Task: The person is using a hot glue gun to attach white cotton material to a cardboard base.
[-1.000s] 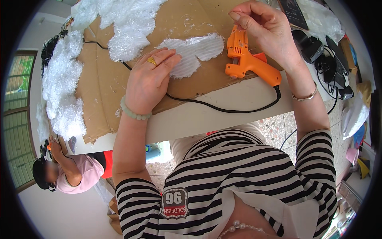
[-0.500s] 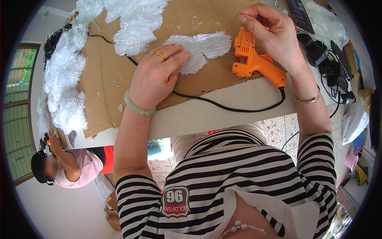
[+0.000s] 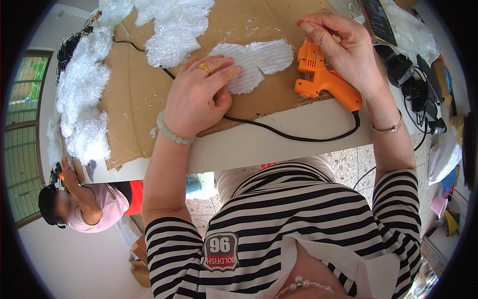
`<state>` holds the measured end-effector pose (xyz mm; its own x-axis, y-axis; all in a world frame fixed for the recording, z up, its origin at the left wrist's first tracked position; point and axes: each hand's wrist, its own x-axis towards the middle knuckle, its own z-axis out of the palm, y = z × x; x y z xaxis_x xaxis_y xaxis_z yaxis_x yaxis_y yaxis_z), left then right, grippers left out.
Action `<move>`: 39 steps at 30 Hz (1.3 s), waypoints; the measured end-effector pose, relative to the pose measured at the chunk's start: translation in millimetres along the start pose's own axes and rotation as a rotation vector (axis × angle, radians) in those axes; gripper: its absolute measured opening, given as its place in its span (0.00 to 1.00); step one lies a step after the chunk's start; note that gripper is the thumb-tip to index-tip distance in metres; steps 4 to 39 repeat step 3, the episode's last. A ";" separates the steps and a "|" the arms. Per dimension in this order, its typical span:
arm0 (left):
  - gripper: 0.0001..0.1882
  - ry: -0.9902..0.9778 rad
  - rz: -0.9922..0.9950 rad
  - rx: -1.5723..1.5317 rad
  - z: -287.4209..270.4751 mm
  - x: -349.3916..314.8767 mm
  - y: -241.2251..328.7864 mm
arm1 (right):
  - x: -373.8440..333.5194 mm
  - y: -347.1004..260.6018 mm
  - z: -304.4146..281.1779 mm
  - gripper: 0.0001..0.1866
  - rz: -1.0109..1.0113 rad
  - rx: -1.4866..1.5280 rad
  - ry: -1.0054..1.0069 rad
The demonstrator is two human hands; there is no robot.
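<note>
A white, ribbed, translucent plastic sheet piece (image 3: 266,55) with a slit in its edge lies on brown cardboard. My left hand (image 3: 199,92) rests over its left end, fingers stretched across it and thumb bent beside it. Above the orange hot glue gun (image 3: 328,82) is my right hand (image 3: 343,47), thumb and index finger pinched together; whatever may be between them is too small to make out. The glue gun lies on its side at the cardboard's near edge, with its handle toward me and a black cord (image 3: 294,137) running left under my left hand.
Shaggy white plastic tufts (image 3: 174,35) cover the far part of the cardboard (image 3: 124,109), and more tufts (image 3: 84,94) line its left side. A phone-like dark screen (image 3: 378,20), black adapters (image 3: 398,65) and tangled cables stand at right. Another person (image 3: 89,204) works at far left.
My right hand has dropped slightly nearer to me. The sheet piece and glue gun sit a little farther right in the picture; the whole view has shifted slightly.
</note>
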<state>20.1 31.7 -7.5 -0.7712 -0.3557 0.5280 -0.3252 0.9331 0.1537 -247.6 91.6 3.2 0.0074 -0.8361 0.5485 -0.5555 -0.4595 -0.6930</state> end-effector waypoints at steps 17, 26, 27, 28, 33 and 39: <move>0.18 -0.014 -0.012 -0.003 -2.3 0.7 0.9 | 5.0 -7.9 -7.3 0.10 -0.061 -0.090 -0.205; 0.18 -0.014 -0.012 -0.003 -2.3 0.7 0.9 | 5.0 -7.9 -7.3 0.10 -0.061 -0.090 -0.205; 0.18 -0.014 -0.012 -0.003 -2.3 0.7 0.9 | 5.0 -7.9 -7.3 0.10 -0.061 -0.090 -0.205; 0.18 -0.014 -0.012 -0.003 -2.3 0.7 0.9 | 5.0 -7.9 -7.3 0.10 -0.061 -0.090 -0.205; 0.18 -0.014 -0.012 -0.003 -2.3 0.7 0.9 | 5.0 -7.9 -7.3 0.10 -0.061 -0.090 -0.205; 0.18 -0.014 -0.012 -0.003 -2.3 0.7 0.9 | 5.0 -7.9 -7.3 0.10 -0.061 -0.090 -0.205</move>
